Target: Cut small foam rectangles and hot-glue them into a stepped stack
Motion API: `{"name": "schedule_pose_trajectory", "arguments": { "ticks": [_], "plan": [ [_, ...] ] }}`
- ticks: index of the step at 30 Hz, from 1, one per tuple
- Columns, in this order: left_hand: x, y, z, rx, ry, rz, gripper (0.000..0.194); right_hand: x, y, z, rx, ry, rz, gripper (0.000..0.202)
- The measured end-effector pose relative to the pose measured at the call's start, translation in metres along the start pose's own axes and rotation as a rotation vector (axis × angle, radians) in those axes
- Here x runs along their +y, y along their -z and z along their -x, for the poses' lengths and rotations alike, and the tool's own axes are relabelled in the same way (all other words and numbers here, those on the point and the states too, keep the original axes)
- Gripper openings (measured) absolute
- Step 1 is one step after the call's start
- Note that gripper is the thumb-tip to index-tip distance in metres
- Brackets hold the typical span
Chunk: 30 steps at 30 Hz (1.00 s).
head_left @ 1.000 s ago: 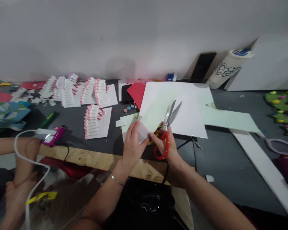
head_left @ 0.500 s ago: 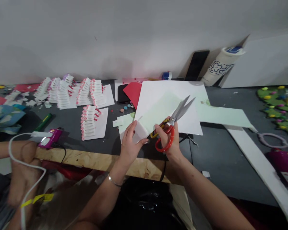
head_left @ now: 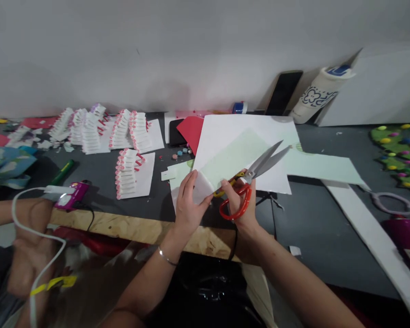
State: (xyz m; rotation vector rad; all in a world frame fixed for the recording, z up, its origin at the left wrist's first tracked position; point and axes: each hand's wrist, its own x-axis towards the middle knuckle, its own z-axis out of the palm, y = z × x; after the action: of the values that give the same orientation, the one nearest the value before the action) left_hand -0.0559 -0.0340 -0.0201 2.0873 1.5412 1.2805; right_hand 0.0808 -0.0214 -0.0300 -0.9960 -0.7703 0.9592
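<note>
one flat white piece [head_left: 202, 187] held by left fingers [head_left: 190, 183]; right fingers [head_left: 228, 188] grip red-looped metal scissors [head_left: 248, 176]

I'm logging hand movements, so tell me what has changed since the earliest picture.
The scissors in the right hand have swung: their blades, which pointed mostly away from the person, now slant further right. Nothing was taken up or let go. The blades stay parted, the left hand keeps its small white piece, and the large white sheet lies as before.
</note>
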Motion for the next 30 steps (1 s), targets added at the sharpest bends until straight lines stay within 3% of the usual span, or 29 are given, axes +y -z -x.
{"name": "schedule_pose_trajectory", "arguments": {
  "ticks": [8,15,19,22,25,30],
  "plan": [
    [0.006,-0.003,-0.006,0.119,-0.213,-0.180,0.068,0.001,-0.007,0.006,-0.013,-0.087,-0.083,0.059],
    [0.009,-0.010,-0.004,0.123,-0.198,-0.108,0.066,0.004,-0.003,0.003,-0.033,-0.103,-0.045,0.054],
    [0.012,-0.003,-0.002,0.092,-0.001,0.309,0.070,0.002,0.000,-0.001,-0.099,-0.072,0.001,0.052],
    [0.014,0.008,-0.003,0.018,0.247,0.616,0.055,0.003,0.003,-0.001,-0.151,-0.059,0.014,0.052],
    [0.016,0.015,-0.003,-0.075,0.431,0.743,0.043,0.007,0.004,0.000,-0.142,-0.082,-0.027,0.058],
    [0.018,0.014,-0.002,-0.064,0.532,0.832,0.036,0.008,0.004,0.002,-0.137,-0.100,-0.076,0.063]
  ]
}}
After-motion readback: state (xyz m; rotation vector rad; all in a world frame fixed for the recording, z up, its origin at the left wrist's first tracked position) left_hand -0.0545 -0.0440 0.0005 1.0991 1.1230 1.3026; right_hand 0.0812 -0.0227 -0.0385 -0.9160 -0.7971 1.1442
